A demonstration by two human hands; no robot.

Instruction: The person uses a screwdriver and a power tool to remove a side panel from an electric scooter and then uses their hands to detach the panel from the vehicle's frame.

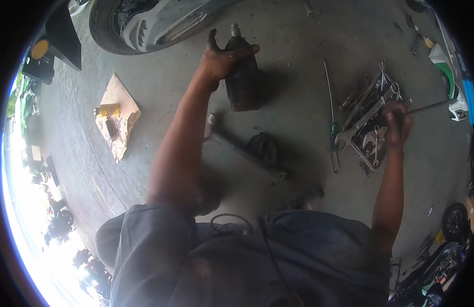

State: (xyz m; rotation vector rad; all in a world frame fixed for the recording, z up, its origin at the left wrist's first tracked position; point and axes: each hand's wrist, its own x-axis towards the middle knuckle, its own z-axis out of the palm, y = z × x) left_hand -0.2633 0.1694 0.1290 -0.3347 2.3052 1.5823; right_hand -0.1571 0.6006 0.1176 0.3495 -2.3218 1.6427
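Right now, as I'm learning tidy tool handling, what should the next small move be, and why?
Probably lift the thin rod clear of the wrenches: the right hand appears to grip it over them, while the left hand holds the dark tool.

Large part (243, 89): black, silvery tip. Wrenches (369, 114): silver-grey. Screwdriver handle (334, 129): green. Cardboard (116, 93): tan, dark-blotched. Floor (301, 97): dull grey-green.

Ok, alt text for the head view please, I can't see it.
The left hand grips a dark, bulky part with a metal tip; the right hand holds a thin rod by a pile of wrenches on the floor. A green-handled screwdriver lies beside the pile.
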